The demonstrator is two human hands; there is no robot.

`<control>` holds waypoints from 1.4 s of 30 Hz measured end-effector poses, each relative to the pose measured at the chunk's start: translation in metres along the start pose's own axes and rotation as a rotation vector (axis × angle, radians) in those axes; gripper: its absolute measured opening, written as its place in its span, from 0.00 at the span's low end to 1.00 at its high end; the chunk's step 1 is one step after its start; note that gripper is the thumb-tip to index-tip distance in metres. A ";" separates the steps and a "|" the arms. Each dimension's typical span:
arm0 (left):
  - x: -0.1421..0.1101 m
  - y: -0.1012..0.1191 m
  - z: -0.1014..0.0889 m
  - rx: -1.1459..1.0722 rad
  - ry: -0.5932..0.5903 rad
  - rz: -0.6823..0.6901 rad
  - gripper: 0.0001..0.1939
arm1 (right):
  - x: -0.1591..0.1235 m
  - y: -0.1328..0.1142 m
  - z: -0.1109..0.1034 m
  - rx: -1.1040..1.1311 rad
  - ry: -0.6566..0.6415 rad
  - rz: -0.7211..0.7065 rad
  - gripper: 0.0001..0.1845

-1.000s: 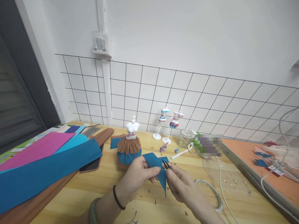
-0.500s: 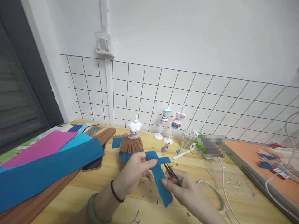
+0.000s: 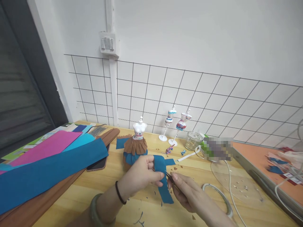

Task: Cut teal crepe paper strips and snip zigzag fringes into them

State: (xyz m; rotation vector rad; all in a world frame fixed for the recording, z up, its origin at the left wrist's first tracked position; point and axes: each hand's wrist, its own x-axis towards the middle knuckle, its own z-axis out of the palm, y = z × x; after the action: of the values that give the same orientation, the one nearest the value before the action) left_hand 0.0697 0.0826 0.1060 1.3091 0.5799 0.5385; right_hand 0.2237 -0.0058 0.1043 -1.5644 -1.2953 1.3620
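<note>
My left hand pinches a strip of blue fabric between thumb and fingers, above the table. The strip hangs down, its lower edge uneven. My right hand is closed around small dark thread snips, whose tips are at the strip's right edge. Whether the blades are cutting into the fabric I cannot tell. Just behind my left hand stands a small white dress form wearing a brown and blue ruffled skirt. A short blue fabric piece lies beyond the strip.
Folded blue fabric, pink fabric and a phone lie left. Two small painted dress forms and a glass jar stand behind. A tape roll, a white cable and an orange surface are right.
My right hand has turned and brought the snips' tips to the fabric's edge; its fingers have come off the strip. The strip hangs more upright in my left hand. The view has shifted slightly.
</note>
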 end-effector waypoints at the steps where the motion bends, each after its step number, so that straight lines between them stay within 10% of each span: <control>1: 0.000 -0.001 0.000 0.006 -0.002 -0.003 0.13 | 0.000 -0.001 0.000 0.004 0.002 0.002 0.22; 42: -0.002 0.003 0.002 0.005 0.003 -0.048 0.17 | -0.001 -0.001 0.003 -0.086 0.013 -0.046 0.22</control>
State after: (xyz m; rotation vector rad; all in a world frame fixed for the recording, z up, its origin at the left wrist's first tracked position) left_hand 0.0696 0.0804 0.1090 1.2960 0.6133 0.5001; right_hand 0.2204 -0.0065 0.1053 -1.5886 -1.3901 1.2812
